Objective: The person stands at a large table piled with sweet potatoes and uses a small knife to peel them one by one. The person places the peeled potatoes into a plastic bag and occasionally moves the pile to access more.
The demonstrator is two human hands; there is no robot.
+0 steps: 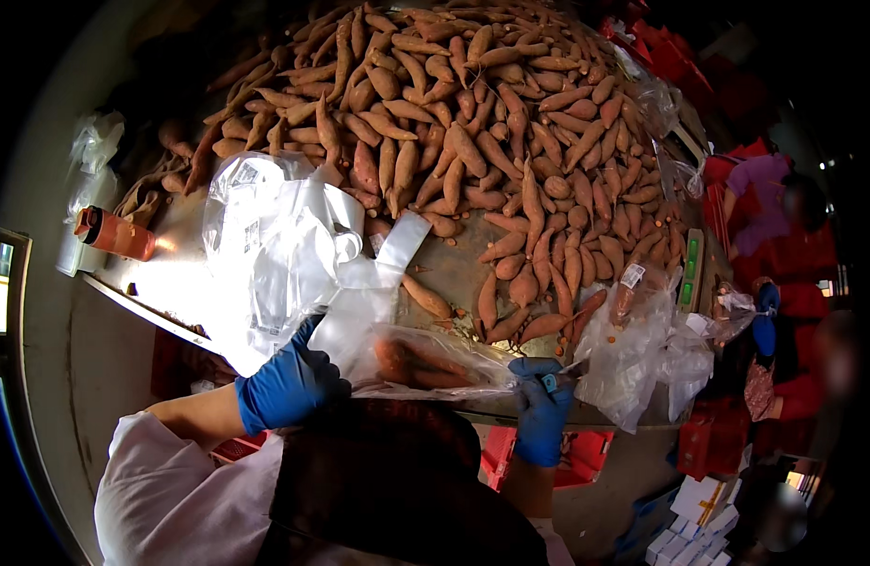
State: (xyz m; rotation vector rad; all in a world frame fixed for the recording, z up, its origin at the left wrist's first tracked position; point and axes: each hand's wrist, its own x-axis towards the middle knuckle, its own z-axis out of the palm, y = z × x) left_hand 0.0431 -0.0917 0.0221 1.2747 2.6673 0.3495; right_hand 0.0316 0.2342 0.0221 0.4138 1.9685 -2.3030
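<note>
In the head view a clear plastic bag (435,364) with several sweet potatoes in it lies along the table's near edge. My right hand (544,396), in a blue glove, grips the bag's gathered right end, with a small teal item at the fingers. My left hand (293,375), also blue-gloved, is at the bag's left end; whether its fingers hold the plastic cannot be told. Beyond my left hand lies a pile of clear plastic bags (279,240), some bearing labels. A large heap of sweet potatoes (463,148) covers the far part of the table.
An orange bottle (123,237) lies at the left. Filled clear bags (626,354) and a green-and-grey item (691,270) are at the right. A red crate (583,456) stands below the table edge, with white boxes (696,520) lower right. Co-workers, one in purple (756,201), are at the right.
</note>
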